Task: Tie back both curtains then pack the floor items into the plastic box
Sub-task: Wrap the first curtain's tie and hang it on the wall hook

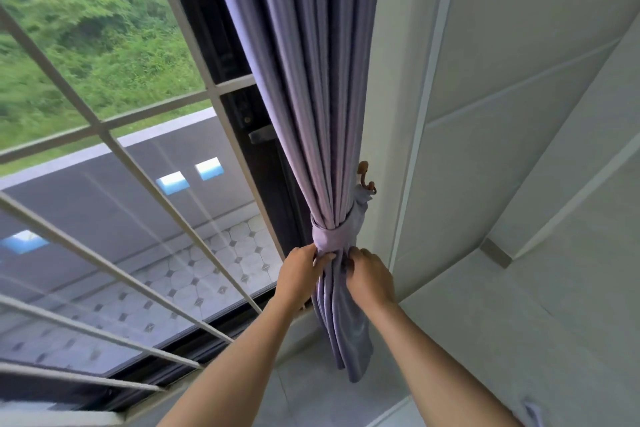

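The pleated lilac fabric curtain (311,114), soft and light, bunches easily; left hand (299,276) and right hand (369,279) apparently pinch its folds below the matching tie-back band (330,237).

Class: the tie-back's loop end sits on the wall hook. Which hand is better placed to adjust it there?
Right hand: it grips the purple curtain on the side nearest the brown wall hook; the left hand is on the window side.
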The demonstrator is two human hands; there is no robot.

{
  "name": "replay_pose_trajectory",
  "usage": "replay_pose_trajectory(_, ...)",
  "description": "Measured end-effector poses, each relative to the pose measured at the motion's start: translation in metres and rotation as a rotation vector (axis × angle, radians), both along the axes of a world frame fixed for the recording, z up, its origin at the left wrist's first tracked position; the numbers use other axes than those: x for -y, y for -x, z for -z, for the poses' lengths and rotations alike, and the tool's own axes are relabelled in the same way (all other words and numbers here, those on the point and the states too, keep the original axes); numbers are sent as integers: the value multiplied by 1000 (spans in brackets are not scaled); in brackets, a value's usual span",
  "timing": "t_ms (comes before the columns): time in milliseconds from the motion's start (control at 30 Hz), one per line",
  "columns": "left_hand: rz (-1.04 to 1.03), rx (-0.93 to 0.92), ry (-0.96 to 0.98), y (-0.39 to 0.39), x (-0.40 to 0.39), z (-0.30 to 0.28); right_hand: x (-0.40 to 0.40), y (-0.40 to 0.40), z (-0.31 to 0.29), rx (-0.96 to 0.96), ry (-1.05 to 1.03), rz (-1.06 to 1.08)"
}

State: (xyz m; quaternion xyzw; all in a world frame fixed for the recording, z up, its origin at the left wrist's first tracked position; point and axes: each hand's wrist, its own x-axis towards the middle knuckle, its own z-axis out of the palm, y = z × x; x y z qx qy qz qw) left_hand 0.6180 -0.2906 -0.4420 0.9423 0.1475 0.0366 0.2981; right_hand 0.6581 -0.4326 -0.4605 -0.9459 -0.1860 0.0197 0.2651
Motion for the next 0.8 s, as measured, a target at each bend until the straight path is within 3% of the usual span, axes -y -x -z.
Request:
replay_pose_trajectory(133, -12, 37, -157, 7, 7, 1, 6, 10, 5, 1, -2, 0)
replay_pose_trajectory(567, 36, -86, -30, 2, 1, -15, 1, 16, -7, -215, 93, 34)
replay_pose_trajectory(733, 53, -71, -107, 8, 13, -13, 0, 30, 1, -427, 120, 183)
replay_pose_trajectory(800, 86, -87, -147, 13, 14, -16, 3, 39, 7, -493, 189, 150)
